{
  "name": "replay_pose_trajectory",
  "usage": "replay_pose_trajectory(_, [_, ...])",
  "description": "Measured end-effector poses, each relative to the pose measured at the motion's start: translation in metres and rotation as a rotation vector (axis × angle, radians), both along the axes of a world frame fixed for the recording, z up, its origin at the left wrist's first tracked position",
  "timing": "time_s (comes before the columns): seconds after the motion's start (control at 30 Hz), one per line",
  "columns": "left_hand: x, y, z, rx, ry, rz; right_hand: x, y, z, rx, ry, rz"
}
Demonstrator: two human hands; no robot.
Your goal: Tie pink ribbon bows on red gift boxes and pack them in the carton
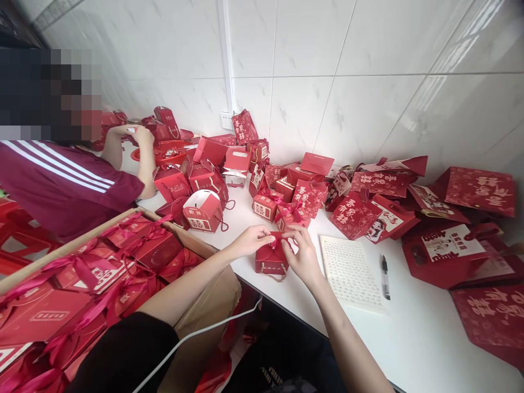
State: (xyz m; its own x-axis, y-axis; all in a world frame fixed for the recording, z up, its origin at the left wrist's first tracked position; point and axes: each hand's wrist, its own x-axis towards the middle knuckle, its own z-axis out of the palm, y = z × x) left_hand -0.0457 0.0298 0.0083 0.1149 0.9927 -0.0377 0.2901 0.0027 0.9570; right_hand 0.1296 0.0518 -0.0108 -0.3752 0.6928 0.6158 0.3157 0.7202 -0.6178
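A small red gift box (270,261) with a rope handle stands at the front edge of the white table (413,338). My left hand (251,240) pinches the red ribbon (277,238) on top of the box from the left. My right hand (301,252) pinches the same ribbon from the right, fingers curled close over the box lid. Both hands meet above the box.
Many red gift boxes and bags (352,213) crowd the table's back. An open notebook (351,273) and a black pen (385,276) lie to the right. A cardboard carton (94,267) of ribboned boxes sits at left. Another person in a maroon shirt (61,185) works at far left.
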Motion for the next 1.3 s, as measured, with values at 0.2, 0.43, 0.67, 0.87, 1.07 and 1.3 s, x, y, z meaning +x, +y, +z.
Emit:
replay_pose_trajectory(0.2, [0.001, 0.000, 0.002, -0.011, 0.025, 0.001, 0.002, -0.012, -0.010, 0.174, -0.143, 0.017])
replay_pose_trajectory(0.43, [0.002, -0.001, 0.004, -0.002, 0.009, -0.009, -0.002, -0.006, -0.005, 0.341, -0.258, -0.042])
replay_pose_trajectory(0.67, [-0.001, -0.003, 0.008, 0.040, 0.053, 0.019, 0.006, -0.008, -0.002, 0.507, -0.270, -0.064])
replay_pose_trajectory(0.87, [-0.008, -0.016, 0.015, 0.043, 0.230, 0.013, 0.019, -0.007, -0.002, 0.628, -0.352, -0.052])
replay_pose_trajectory(1.07, [-0.015, -0.032, 0.017, 0.154, 0.534, 0.073, 0.031, -0.007, -0.002, 0.656, -0.401, -0.030])
replay_pose_trajectory(1.3, [-0.007, -0.038, 0.021, 0.072, 0.570, 0.081, 0.027, -0.009, -0.001, 0.138, -0.274, -0.041])
